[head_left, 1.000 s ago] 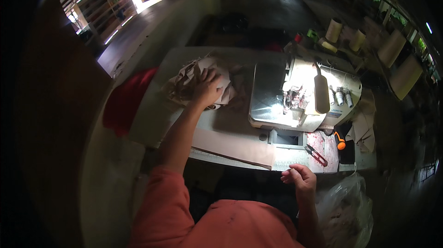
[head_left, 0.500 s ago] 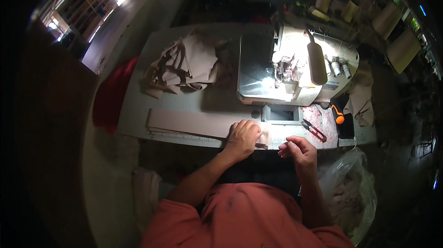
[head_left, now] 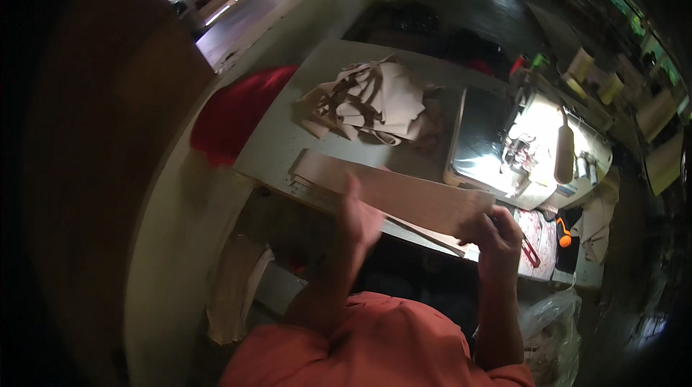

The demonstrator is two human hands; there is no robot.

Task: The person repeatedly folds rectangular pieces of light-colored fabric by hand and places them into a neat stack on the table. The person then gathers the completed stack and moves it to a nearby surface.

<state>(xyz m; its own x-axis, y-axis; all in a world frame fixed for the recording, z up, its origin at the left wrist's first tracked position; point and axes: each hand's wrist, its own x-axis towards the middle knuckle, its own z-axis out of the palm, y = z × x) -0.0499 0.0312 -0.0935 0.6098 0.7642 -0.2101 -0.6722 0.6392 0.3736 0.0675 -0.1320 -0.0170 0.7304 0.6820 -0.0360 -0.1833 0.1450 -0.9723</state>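
Two bare hands worked at a long beige fabric strip (head_left: 396, 189), which lay along the table's near edge, within easy reach of both. The right hand (head_left: 497, 230) pinched its right end between curled fingers and thumb, seemingly to raise it clear of the matching strips (head_left: 425, 233) stacked beneath; gripping at the end would leave the rest free to peel away. The left hand (head_left: 360, 225) was spread, thumb up, by the near edge farther left; with the motion blur, I could not tell whether it touched the fabric.

A loose heap of beige fabric pieces (head_left: 386, 99) sat farther back, presumably to keep the front edge free. The overlock sewing machine (head_left: 533, 145) stood to the right under its lamp (head_left: 564, 153), which lit the needle area. Red-handled thread snips (head_left: 531, 250) lay just beyond the right hand, probably for quick reach.
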